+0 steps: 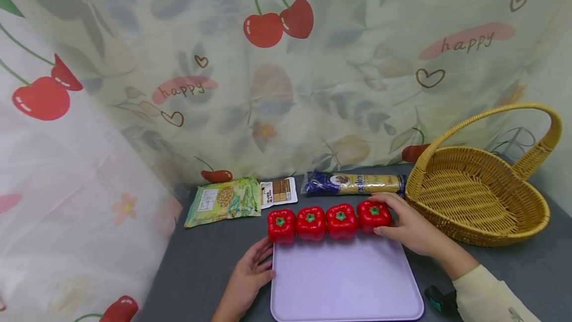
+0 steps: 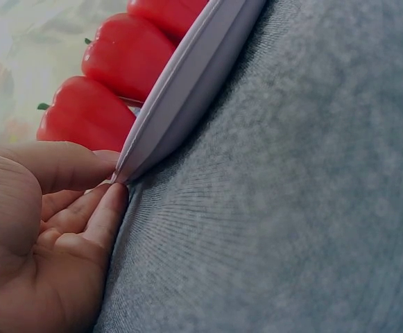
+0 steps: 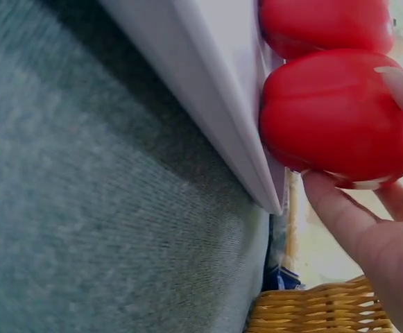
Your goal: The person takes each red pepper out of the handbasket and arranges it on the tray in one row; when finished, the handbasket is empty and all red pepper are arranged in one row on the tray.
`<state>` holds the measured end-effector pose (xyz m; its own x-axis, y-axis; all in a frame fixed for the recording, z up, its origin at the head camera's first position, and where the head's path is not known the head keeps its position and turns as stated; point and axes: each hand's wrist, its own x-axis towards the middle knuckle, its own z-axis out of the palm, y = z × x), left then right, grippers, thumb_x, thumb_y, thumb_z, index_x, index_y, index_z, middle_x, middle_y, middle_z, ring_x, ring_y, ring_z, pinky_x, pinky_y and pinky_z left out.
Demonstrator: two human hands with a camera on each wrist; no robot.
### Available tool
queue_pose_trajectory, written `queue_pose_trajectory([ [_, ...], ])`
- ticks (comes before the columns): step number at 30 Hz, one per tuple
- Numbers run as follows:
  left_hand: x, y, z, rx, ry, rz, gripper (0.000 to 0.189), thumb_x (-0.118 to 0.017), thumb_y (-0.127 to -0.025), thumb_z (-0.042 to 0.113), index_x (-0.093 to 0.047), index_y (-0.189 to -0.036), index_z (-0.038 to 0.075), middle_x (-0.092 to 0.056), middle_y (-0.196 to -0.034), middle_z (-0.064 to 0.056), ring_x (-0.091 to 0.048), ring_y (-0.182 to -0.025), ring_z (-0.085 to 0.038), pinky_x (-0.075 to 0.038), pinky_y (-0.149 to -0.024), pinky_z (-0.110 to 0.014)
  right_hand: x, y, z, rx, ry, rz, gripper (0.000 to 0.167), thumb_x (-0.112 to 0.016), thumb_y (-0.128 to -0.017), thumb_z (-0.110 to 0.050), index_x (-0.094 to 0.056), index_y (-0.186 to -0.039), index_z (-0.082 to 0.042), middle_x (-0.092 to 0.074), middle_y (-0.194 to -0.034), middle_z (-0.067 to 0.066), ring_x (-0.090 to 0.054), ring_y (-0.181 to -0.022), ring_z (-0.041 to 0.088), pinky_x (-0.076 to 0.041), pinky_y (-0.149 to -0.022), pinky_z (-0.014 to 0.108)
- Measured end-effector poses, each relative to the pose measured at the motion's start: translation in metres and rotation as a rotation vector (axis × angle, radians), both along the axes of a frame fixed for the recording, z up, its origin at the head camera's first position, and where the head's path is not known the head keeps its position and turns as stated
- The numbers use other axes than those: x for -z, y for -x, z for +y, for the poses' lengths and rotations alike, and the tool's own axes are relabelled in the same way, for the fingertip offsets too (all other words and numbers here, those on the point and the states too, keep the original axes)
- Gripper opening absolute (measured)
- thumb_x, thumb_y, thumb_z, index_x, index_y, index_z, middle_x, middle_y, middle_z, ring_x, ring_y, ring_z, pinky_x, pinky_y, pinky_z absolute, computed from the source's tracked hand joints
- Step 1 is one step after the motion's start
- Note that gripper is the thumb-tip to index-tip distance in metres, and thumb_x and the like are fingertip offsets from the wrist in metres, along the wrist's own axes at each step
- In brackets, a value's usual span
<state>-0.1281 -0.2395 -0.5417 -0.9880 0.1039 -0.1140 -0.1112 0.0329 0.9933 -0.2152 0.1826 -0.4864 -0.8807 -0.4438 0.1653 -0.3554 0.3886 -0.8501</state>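
Note:
A row of several red bell peppers (image 1: 311,223) with green stems stands along the far edge of a pale purple tray (image 1: 344,282). My right hand (image 1: 408,225) grips the rightmost bell pepper (image 1: 373,216), thumb on its near side and fingers over its far side. In the right wrist view that bell pepper (image 3: 336,114) sits on the tray (image 3: 222,90), fingertips against its skin. My left hand (image 1: 247,275) is at the tray's left edge. In the left wrist view, its thumb and fingers pinch the tray's rim (image 2: 170,104), close to the leftmost bell pepper (image 2: 87,114).
Behind the tray lie a green patterned packet (image 1: 225,201), a small brown-and-white packet (image 1: 279,192) and a long blue-and-yellow pasta pack (image 1: 357,183). A wicker basket (image 1: 475,183) with a tall handle stands on the right. A black strap-like item (image 1: 440,299) lies beside the right sleeve.

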Motion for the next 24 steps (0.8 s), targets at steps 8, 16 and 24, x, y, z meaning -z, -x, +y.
queue_pose_trajectory([
  [8, -0.001, 0.002, 0.001, -0.010, 0.002, 0.003, 0.082, -0.073, -0.090, -0.017, -0.037, -0.163, -0.009, -0.043, -0.163, -0.030, -0.043, -0.150, -0.046, -0.052, -0.111, -0.039, -0.011, -0.001, 0.003, 0.041, -0.072, 0.056, 0.067, -0.084, -0.098, -0.023, -0.051, -0.154, -0.005, -0.042, -0.158, 0.021, -0.041, -0.143, 0.051, -0.054, -0.099, 0.072],
  [16, -0.006, 0.005, 0.001, -0.082, 0.079, 0.010, 0.073, -0.076, -0.103, 0.014, -0.039, -0.164, -0.004, -0.047, -0.162, -0.027, -0.051, -0.144, -0.043, -0.053, -0.110, -0.044, -0.040, -0.004, 0.002, 0.067, -0.133, 0.135, 0.066, -0.077, -0.104, -0.033, -0.051, -0.158, -0.005, -0.045, -0.161, 0.019, -0.040, -0.148, 0.047, -0.043, -0.108, 0.076],
  [24, -0.045, 0.010, -0.005, -0.103, 0.411, 0.096, 0.072, -0.071, -0.107, 0.042, -0.047, -0.164, 0.006, -0.048, -0.165, -0.019, -0.048, -0.147, -0.044, -0.046, -0.113, -0.064, -0.077, -0.012, -0.011, 0.039, -0.307, 0.234, 0.070, -0.068, -0.107, -0.047, -0.050, -0.163, -0.009, -0.040, -0.168, 0.020, -0.032, -0.154, 0.050, -0.028, -0.116, 0.080],
])
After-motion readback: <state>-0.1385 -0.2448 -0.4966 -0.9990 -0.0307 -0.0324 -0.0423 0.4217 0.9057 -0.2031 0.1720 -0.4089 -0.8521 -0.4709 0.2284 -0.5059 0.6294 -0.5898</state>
